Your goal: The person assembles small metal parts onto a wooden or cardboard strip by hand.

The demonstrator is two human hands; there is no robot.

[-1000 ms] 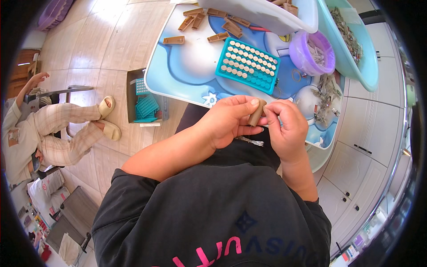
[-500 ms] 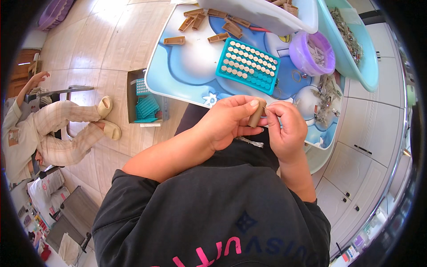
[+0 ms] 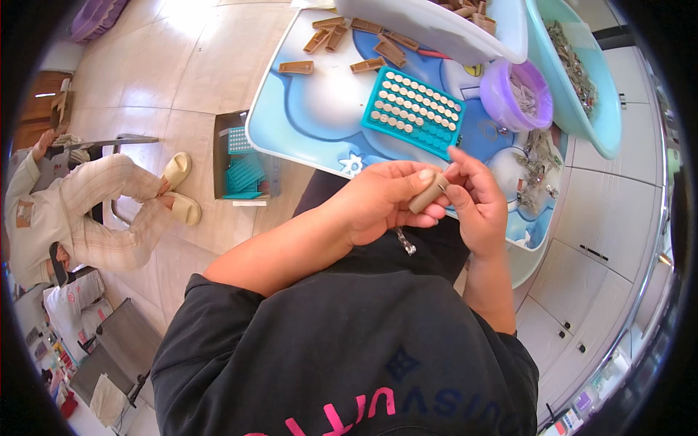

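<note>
My left hand grips a small brown plastic casing between thumb and fingers, above my lap at the table's near edge. Beside its far end is my right hand, thumb and index finger apart. Whether its other fingertips touch the casing is hard to see. A short bundle of thin wires with a silvery end dangles below my left hand. Just beyond my hands, a teal tray carries rows of small round whitish discs. Several more brown casings lie on the table's far left part.
A white tub of brown parts, a purple bowl of small pale pieces and a large aqua basin stand far right. Wire bundles lie right. A box with teal trays is on the floor; another person sits left.
The casing has tilted from nearly upright to slanted in my left hand. My right thumb and index finger have parted from a pinch. The wire bundle has swung down.
</note>
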